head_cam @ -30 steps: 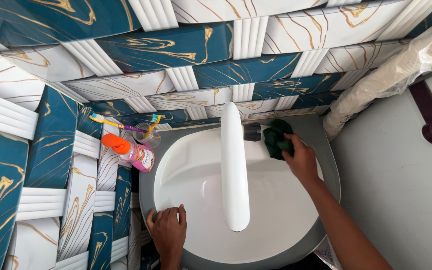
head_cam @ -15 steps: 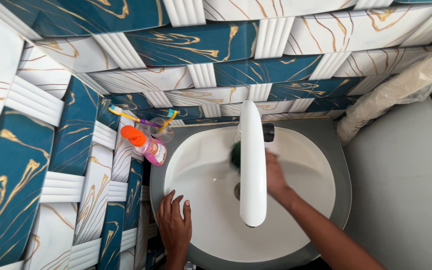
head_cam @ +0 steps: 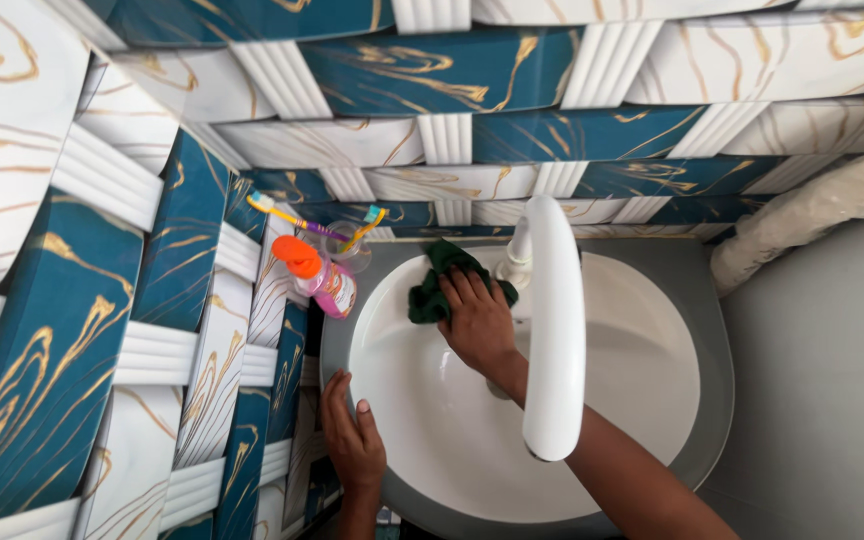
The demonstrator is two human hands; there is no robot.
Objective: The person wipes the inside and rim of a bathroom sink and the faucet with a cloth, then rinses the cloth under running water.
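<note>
My right hand (head_cam: pixel 479 322) presses a dark green cloth (head_cam: pixel 434 284) against the back left inside wall of a white round sink (head_cam: pixel 642 340), left of the tall white faucet (head_cam: pixel 555 330). The forearm passes under the faucet spout. My left hand (head_cam: pixel 354 437) rests flat on the sink's grey front left rim (head_cam: pixel 337 350), fingers spread, holding nothing.
A pink bottle with an orange cap (head_cam: pixel 320 277) and a clear cup with two toothbrushes (head_cam: pixel 344 237) stand at the sink's back left corner. Blue and white marbled tiles (head_cam: pixel 152 200) cover the wall. A plastic-wrapped white pipe (head_cam: pixel 812 205) runs at the right beside a grey surface (head_cam: pixel 832 400).
My right hand has carried the green cloth from the right of the faucet, under the spout, to the sink's back left side. The left hand stays on the rim. The view has shifted.
</note>
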